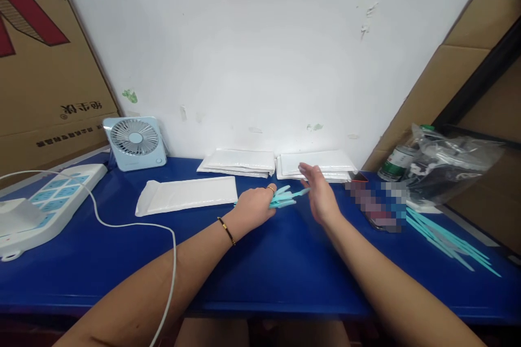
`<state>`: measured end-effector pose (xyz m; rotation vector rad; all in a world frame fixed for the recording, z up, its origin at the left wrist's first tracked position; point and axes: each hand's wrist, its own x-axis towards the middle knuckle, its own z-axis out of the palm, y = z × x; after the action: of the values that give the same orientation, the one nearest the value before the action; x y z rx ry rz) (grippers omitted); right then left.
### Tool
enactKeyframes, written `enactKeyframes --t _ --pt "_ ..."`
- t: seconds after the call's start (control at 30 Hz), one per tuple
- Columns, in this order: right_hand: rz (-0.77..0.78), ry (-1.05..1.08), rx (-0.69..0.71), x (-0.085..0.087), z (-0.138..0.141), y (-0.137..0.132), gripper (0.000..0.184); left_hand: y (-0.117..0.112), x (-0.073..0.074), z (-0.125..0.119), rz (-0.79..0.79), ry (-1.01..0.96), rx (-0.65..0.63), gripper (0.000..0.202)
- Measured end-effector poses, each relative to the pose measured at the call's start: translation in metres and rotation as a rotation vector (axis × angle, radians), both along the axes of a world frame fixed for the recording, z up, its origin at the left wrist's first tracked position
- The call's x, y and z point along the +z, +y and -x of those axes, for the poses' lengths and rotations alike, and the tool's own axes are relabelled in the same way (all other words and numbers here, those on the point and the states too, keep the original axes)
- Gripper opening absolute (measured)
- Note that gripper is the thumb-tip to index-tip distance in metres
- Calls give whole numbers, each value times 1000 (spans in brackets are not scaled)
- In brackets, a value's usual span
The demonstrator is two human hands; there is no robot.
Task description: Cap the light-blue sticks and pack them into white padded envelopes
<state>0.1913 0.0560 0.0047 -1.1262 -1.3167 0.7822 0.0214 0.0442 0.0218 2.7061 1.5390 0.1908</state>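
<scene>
My left hand is closed around a bunch of thin teal and pale grey plastic sticks, whose ends point to the right. Opposite those ends is my right hand, its fingers stretched out and raised; whether its palm touches the tips I cannot tell. Left of my left hand a white padded envelope lies flat on the blue table. Behind my hands, against the wall, are two stacks of similar white envelopes, a left stack and a right stack.
A light blue fan stands at the back left, near a power strip with a white cable. At right lie more teal sticks, a blurred-out phone-like object, a bottle and a clear plastic bag. Cardboard flanks both sides.
</scene>
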Motion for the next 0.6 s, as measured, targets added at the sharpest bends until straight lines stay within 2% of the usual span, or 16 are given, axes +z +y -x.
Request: enactKeyframes --t 0.07,0.2,0.27,0.4,0.5,0.6 --pt "13 57 103 -1 2 0 66 -1 0 -1 -1 3 1 29" --pt "-12 -10 315 0 13 -12 58 -3 2 1 20 -25 17 29" --pt "-47 -63 291 1 14 -16 56 -4 2 2 32 -34 18 29" --pt "-70 -116 103 1 10 -13 56 -5 1 -1 38 -25 13 30" --pt "-31 -234 221 2 12 -15 52 -6 1 -3 17 -35 -6 34" --pt "-139 -573 293 10 14 -24 54 -7 2 -1 -41 -21 20 37"
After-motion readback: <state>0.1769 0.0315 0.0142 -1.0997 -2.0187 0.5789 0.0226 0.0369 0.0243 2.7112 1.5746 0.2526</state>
